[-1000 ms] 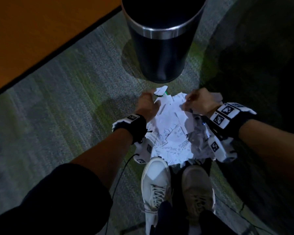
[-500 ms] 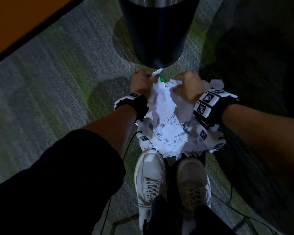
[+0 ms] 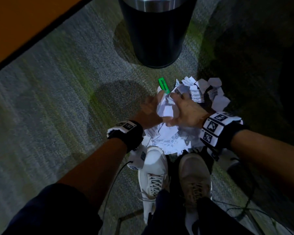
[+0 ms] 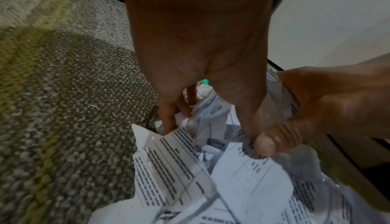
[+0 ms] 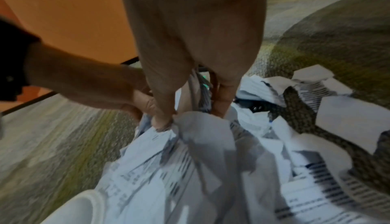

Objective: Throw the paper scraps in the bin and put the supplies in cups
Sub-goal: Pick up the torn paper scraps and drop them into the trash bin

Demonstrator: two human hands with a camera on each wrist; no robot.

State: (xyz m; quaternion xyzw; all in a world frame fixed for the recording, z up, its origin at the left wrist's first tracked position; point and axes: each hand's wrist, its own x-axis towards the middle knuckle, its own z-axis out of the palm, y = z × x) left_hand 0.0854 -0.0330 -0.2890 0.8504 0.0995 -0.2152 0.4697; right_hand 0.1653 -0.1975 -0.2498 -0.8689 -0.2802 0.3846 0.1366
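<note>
Squatting over paper scraps (image 3: 170,141) on carpet (image 3: 58,99), right in front of shoes (image 3: 154,168).
Left hand (image 3: 149,111) + right hand (image 3: 187,111) both curled round 1 crumpled wad (image 3: 165,106), squeezed between them just above the heap. Wrist views: fingers (image 4: 166,121) dug into printed pieces, right thumb (image 5: 162,121) pinching a fold.
Bin (image 3: 156,31) upright just beyond, near but not touching the heap. Inside not visible, so can't tell what's already in.
Green highlighter (image 3: 163,85) on carpet btwn bin and heap, 1 end tucked under scraps.
No cups in view.

Progress, approx: early. Most scraps on floor, incl. loose pieces (image 3: 215,92) to the right. Wad gathered but not yet binned. Likely several more handfuls needed. Highlighter untouched; supplies-in-cups part not started as far as visible.
</note>
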